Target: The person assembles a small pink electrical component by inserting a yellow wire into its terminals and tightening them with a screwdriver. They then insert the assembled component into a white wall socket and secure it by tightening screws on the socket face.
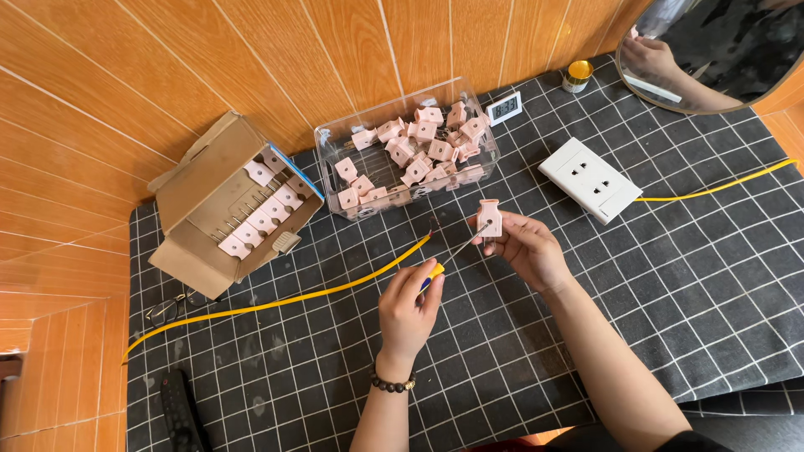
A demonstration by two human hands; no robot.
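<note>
Far left of the hands, near the table's front edge: a black remote control (pixel 180 410), and just above it a pair of dark-framed glasses (pixel 172 308). Up-left of the left hand sits an open brown cardboard box (pixel 201 209) w/ rows of pale pink plastic plugs inside. A thin yellow cable (pixel 276 301) runs from the far left across the black white-gridded tablecloth (pixel 670 318) on the table, ending just above the left hand.

Left hand (pixel 408 314) is closed around the yellow-and-blue handle of a slim screwdriver (pixel 444 259); the shaft angles up-right to a single pale pink plastic plug (pixel 489 218). Right hand (pixel 528 249) pinches that plug by its lower body, upright, raised off the table, directly right of the tip.

Judged step: working a screw on the plug body w/ the driver. The next move prob. calls for the tip kept seated and the plug held steady while the handle is turned.

Beyond both hands: a clear plastic tub (pixel 335 138) full of more pink plugs; behind the right hand a small white digital clock (pixel 505 107). Up-right of the right hand: a white wall socket plate (pixel 590 178) w/ a yellow lead going right, a small gold-lidded jar (pixel 577 75), and a round mirror (pixel 712 50).

Room: open cloth lies right of and below the hands; the orange panelled wall (pixel 209 59) closes off the far side and left.
</note>
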